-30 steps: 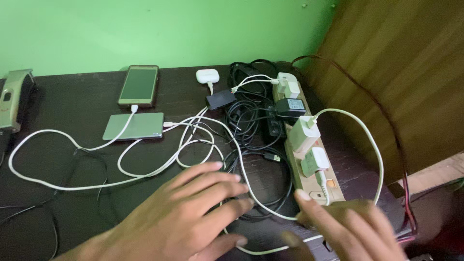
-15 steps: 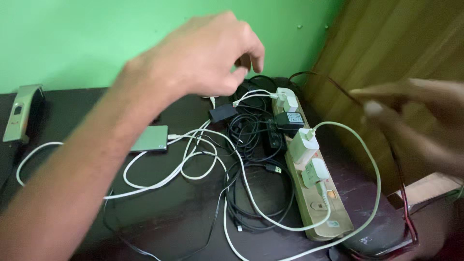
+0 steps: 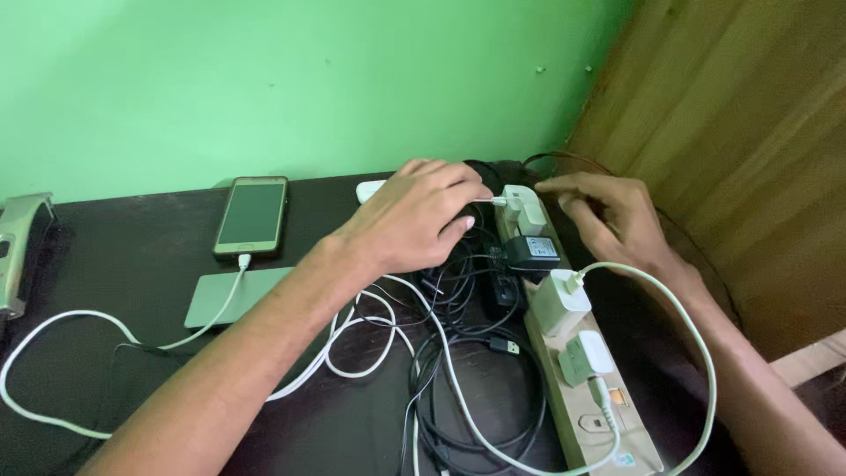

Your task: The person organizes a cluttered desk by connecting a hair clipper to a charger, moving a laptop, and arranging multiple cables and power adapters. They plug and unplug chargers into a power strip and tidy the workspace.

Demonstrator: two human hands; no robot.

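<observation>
My left hand (image 3: 421,216) lies over a tangle of black and white cables (image 3: 458,300) at the back of the dark table (image 3: 123,238). Its fingertips reach the white cable plugged into the far white charger (image 3: 526,208) on a beige power strip (image 3: 583,416). Whether the fingers grip that cable is hidden. My right hand (image 3: 610,216) comes in from the right with bent, spread fingers, the tips next to the same charger. A black adapter (image 3: 533,251) and two more white chargers (image 3: 558,302) sit further along the strip.
A phone (image 3: 252,214) lies face up at the back, cabled to a flat silver power bank (image 3: 220,295). A white earbud case (image 3: 368,189) peeks out behind my left hand. A grey device (image 3: 16,247) sits at the far left. A wooden panel (image 3: 749,132) stands at the right.
Both hands have come down from mid-air to the far end of the power strip, the left onto the cables, the right beside the far white charger. The view has tilted up slightly.
</observation>
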